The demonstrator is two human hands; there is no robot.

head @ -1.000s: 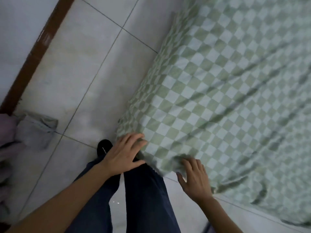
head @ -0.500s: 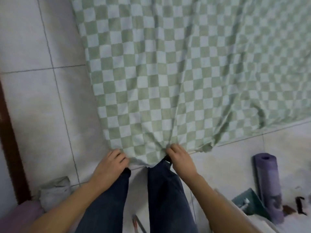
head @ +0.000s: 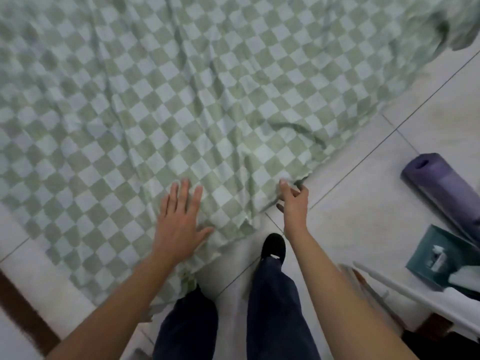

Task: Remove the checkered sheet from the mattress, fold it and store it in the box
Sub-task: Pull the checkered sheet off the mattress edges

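Just right of the left hand (head: 181,219), now released and spread flat, the right hand (head: 294,201) has shifted to pinch the sheet (head: 207,100) corner, likely starting the fold.

In view there is one green-and-white checkered sheet (head: 181,100). Two bare hands show: one left hand (head: 179,224) and one right hand (head: 294,203). There are two dark trouser legs (head: 275,307) and a single black shoe (head: 273,245). Also countable are one rolled purple mat (head: 446,188) and one teal box (head: 439,258).
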